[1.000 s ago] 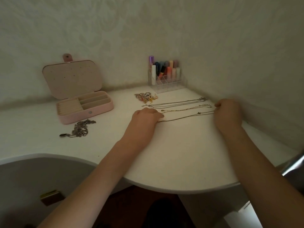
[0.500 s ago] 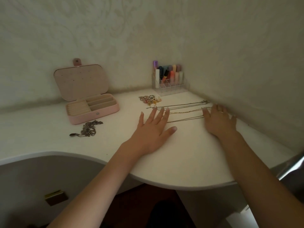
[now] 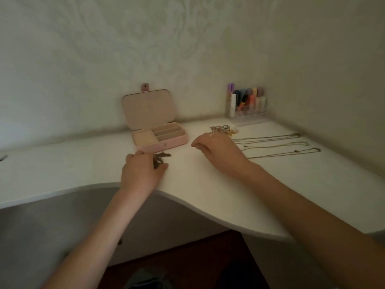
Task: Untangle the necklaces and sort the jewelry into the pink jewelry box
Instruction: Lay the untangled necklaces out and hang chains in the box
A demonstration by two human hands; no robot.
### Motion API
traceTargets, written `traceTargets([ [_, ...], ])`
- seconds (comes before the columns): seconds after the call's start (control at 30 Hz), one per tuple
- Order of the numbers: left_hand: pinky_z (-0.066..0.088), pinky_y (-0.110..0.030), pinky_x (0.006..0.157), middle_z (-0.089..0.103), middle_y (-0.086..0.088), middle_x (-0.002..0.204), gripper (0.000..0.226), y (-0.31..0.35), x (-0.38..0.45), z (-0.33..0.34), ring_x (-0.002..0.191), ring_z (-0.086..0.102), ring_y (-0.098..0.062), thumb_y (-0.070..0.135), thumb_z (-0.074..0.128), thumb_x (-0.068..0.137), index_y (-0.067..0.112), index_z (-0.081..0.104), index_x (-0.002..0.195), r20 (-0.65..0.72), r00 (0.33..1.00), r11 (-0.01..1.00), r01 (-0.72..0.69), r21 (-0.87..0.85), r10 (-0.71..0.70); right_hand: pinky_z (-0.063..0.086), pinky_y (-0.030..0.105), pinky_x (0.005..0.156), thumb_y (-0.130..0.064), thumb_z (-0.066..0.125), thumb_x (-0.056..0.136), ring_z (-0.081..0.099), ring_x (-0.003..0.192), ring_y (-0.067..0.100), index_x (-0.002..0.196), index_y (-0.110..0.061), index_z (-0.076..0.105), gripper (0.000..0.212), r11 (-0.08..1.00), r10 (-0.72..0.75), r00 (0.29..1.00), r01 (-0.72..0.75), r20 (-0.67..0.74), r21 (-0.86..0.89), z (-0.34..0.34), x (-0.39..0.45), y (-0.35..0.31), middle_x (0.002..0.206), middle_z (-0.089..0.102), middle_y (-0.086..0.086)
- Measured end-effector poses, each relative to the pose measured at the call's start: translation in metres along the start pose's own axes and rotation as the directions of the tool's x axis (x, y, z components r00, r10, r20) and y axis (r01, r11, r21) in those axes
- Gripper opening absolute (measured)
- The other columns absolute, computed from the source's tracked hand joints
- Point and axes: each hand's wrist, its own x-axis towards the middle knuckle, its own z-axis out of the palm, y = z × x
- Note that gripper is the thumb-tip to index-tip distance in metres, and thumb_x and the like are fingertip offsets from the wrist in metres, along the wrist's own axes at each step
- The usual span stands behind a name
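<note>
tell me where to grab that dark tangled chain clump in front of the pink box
Pinch the dark tangled metal chain clump at its bunched middle, from above and the near side. It lies flat on the white table, close to the open pink jewelry box, so a far-side approach looks crowded. The left hand already covers its near part.

A pink jewelry box [image 3: 164, 145] with a beige lining is seen on a white table [image 3: 208, 184]. Golden necklaces [image 3: 277, 146] are laid at the right; the wallpaper [image 3: 145, 42] is pale and ornamented.
</note>
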Motion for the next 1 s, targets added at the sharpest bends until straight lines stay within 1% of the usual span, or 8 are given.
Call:
traceTargets([
  [0.13, 0.038, -0.027, 0.071, 0.062, -0.01, 0.093, 0.018, -0.011, 0.004, 0.006, 0.09, 0.059, -0.029, 0.024, 0.063, 0.088, 0.015, 0.073, 0.1, -0.046, 0.994, 0.965, -0.109, -0.237, 0.101, 0.038, 0.021, 0.095, -0.01, 0.05, 0.094, 0.055, 0.11, 0.018, 0.122, -0.021, 0.064, 0.033, 0.981, -0.101, 0.993, 0.089, 0.059, 0.175, 0.034, 0.035, -0.043, 0.123, 0.064, 0.004],
  [0.23, 0.04, -0.026, 0.069, 0.071, -0.007, 0.089, 0.014, -0.022, 0.009, 0.006, 0.084, 0.064, -0.024, 0.014, 0.064, 0.087, 0.018, 0.076, 0.093, -0.118, 0.986, 0.927, -0.152, -0.343, 0.118, 0.045, 0.029, 0.096, -0.003, 0.051, 0.091, 0.061, 0.108, 0.019, 0.116, -0.015, 0.068, 0.033, 0.899, -0.064, 0.991, 0.007, 0.115, 0.438, 0.047, 0.041, -0.058, 0.118, 0.068, 0.006],
  [0.43, 0.046, -0.015, 0.052, 0.067, -0.004, 0.065, 0.015, -0.027, 0.034, 0.004, 0.055, 0.062, -0.013, 0.016, 0.058, 0.092, 0.013, 0.066, 0.079, -0.018, 0.997, 0.748, 0.048, -0.662, -0.079, 0.032, -0.006, 0.075, -0.003, 0.057, 0.089, 0.054, 0.098, 0.003, 0.122, -0.013, 0.063, 0.035, 0.805, 0.031, 0.99, -0.108, 0.14, 0.584, 0.056, 0.041, -0.057, 0.116, 0.066, 0.002],
  [0.53, 0.055, -0.022, 0.053, 0.068, -0.012, 0.068, 0.017, -0.02, 0.044, 0.005, 0.054, 0.066, -0.015, 0.015, 0.053, 0.095, 0.006, 0.062, 0.085, 0.147, 0.986, 0.484, 0.167, -0.859, -0.079, 0.036, -0.001, 0.065, -0.008, 0.062, 0.087, 0.053, 0.078, 0.006, 0.117, -0.014, 0.064, 0.03, 0.773, 0.174, 0.98, -0.197, 0.097, 0.603, 0.059, 0.046, -0.052, 0.091, 0.064, -0.006],
  [0.67, 0.055, -0.023, 0.053, 0.071, -0.007, 0.062, 0.017, -0.018, 0.044, 0.008, 0.057, 0.069, -0.018, 0.014, 0.052, 0.096, 0.01, 0.06, 0.082, 0.16, 0.977, 0.386, 0.202, -0.9, -0.138, 0.039, 0.016, 0.06, -0.025, 0.061, 0.09, 0.048, 0.064, 0.003, 0.09, -0.019, 0.057, 0.007, 0.769, 0.295, 0.956, -0.237, 0.0, 0.594, 0.048, 0.045, -0.054, 0.072, 0.052, -0.012],
  [0.8, 0.051, -0.02, 0.053, 0.068, -0.002, 0.065, 0.016, -0.024, 0.043, 0.008, 0.055, 0.066, -0.008, 0.011, 0.052, 0.095, 0.008, 0.062, 0.083, 0.056, 0.97, 0.366, 0.143, -0.919, -0.238, 0.043, 0.029, 0.065, -0.053, 0.063, 0.081, 0.052, 0.068, 0.006, 0.081, -0.019, 0.057, 0.035, 0.861, 0.26, 0.952, -0.303, 0.159, 0.408, 0.043, 0.036, -0.07, 0.073, 0.058, -0.009],
  [0.87, 0.051, -0.018, 0.051, 0.068, -0.008, 0.071, 0.016, -0.024, 0.042, 0.007, 0.058, 0.069, -0.011, 0.009, 0.049, 0.097, 0.006, 0.06, 0.085, 0.086, 0.967, 0.22, 0.141, -0.965, -0.239, 0.046, 0.033, 0.072, -0.063, 0.061, 0.076, 0.058, 0.077, 0.01, 0.087, -0.029, 0.058, 0.035, 0.906, 0.25, 0.941, -0.31, 0.228, 0.288, 0.048, 0.033, -0.08, 0.08, 0.063, -0.009],
  [1.0, 0.053, -0.018, 0.053, 0.067, -0.01, 0.073, 0.016, -0.022, 0.039, 0.005, 0.062, 0.071, -0.014, 0.007, 0.047, 0.098, 0.005, 0.057, 0.085, 0.112, 0.973, 0.1, 0.135, -0.986, -0.203, 0.047, 0.037, 0.082, -0.055, 0.055, 0.081, 0.06, 0.093, 0.021, 0.099, -0.03, 0.053, 0.031, 0.934, 0.282, 0.939, -0.315, 0.195, 0.168, 0.059, 0.036, -0.086, 0.096, 0.066, -0.004],
])
